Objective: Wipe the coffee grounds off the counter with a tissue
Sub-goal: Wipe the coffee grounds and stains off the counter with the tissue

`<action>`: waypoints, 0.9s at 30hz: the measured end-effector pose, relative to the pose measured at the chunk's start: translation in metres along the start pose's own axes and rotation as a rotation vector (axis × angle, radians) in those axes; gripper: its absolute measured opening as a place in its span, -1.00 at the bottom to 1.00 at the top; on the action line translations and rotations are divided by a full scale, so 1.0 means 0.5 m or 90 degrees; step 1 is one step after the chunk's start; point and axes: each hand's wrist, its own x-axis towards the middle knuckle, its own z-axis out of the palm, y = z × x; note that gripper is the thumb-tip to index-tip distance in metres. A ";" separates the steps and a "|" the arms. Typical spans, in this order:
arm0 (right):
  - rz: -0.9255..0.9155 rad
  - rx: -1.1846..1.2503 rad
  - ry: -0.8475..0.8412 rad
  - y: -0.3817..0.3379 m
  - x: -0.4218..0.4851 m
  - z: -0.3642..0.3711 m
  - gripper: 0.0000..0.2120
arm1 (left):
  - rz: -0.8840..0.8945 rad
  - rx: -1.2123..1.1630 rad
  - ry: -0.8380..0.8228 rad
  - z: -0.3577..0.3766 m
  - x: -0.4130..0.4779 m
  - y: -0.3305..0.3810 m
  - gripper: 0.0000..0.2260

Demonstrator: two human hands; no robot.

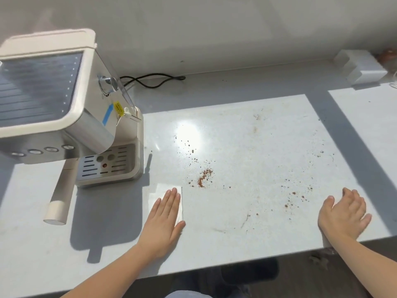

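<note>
L hand [163, 214] flat on tissue [160, 191], lower centre; nothing gripped.
R hand [345, 214] loosely curled, empty, lower right; coffee grounds [204, 177] mid-counter [247, 136].

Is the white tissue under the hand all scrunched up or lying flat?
Flat. The white paper tissue lies spread on the pale counter, straight edges showing, with the left hand pressed open on it.

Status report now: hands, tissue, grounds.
Left hand flat on tissue. Right hand resting on counter edge. Coffee grounds unwiped, between the hands. Path clear.
</note>
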 end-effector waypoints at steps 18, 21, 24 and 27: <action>0.000 -0.025 0.008 0.009 0.003 0.011 -0.47 | 0.104 -0.057 -0.003 -0.020 0.231 0.150 -0.41; 0.002 -0.028 0.008 0.012 0.002 0.013 -0.47 | 0.196 -0.050 -0.035 -0.004 0.216 0.231 -0.42; 0.005 -0.031 0.004 0.009 0.002 0.012 -0.46 | 0.269 -0.042 -0.071 0.018 0.184 0.293 -0.42; 0.006 -0.025 0.001 0.006 0.002 0.010 -0.46 | 0.307 -0.031 -0.091 0.031 0.165 0.322 -0.42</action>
